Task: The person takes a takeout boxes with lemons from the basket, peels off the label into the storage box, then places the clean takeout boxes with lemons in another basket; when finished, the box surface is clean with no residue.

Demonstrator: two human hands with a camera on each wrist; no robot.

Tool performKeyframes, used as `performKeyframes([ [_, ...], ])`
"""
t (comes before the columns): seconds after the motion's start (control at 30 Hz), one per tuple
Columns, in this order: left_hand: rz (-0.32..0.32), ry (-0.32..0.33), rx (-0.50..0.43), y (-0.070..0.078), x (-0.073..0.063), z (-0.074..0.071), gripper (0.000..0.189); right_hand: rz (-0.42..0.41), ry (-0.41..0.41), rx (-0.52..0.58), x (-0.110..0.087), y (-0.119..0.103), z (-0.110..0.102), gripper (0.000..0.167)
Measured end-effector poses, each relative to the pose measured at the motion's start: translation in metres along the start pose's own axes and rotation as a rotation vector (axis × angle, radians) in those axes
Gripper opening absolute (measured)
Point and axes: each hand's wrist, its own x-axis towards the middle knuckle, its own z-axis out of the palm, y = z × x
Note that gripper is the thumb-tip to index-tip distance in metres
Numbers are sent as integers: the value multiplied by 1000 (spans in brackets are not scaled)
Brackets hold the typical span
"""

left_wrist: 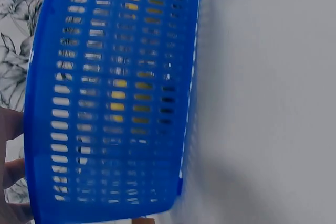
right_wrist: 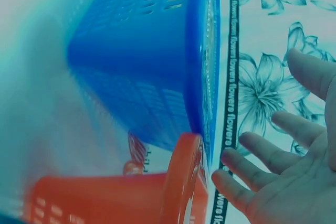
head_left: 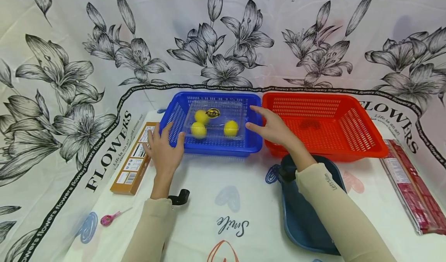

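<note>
And here we are, two hands framing the blue basket (head_left: 216, 150) at the middle of the surface (head_left: 205, 176); the left hand (head_left: 163, 151) sits at eight o'clock, fingers fanned, its grip holding nothing; the right hand (head_left: 273, 127) is at three, palm spread, its grip just as free; inside the basket lies the clear box (head_left: 216, 124), two yellow balls (head_left: 198, 130) toward its nine o'clock and another toward four; the left wrist view is blurred, so whether those fingertips touch the rim I can't fairly say; the red basket (head_left: 366, 132) is just beside at three, the dark tray (head_left: 303, 221) between four and five; for a clean job here, I'd want the hands squared up at nine and three, pressure matched and gentle on that thin-looking plastic, everything level so the balls don't roll, and the right elbow mindful of the red rim
</note>
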Motion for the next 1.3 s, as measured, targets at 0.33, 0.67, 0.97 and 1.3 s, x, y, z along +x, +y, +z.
performKeyframes([
  [0.33, -9, 48, -92, -29, 8, 3, 47, 14, 3, 127, 20, -5, 11, 69],
  [0.67, 60, 132, -287, -52, 11, 11, 37, 47, -23, 182, 30, -6, 19, 69],
  [0.97, 70, 166, -374, -62, 11, 14, 34, 96, -81, 191, 41, -15, 28, 76],
  [1.3, 60, 145, -415, -61, 11, 14, 34, 180, -85, 265, 62, -11, 33, 80],
])
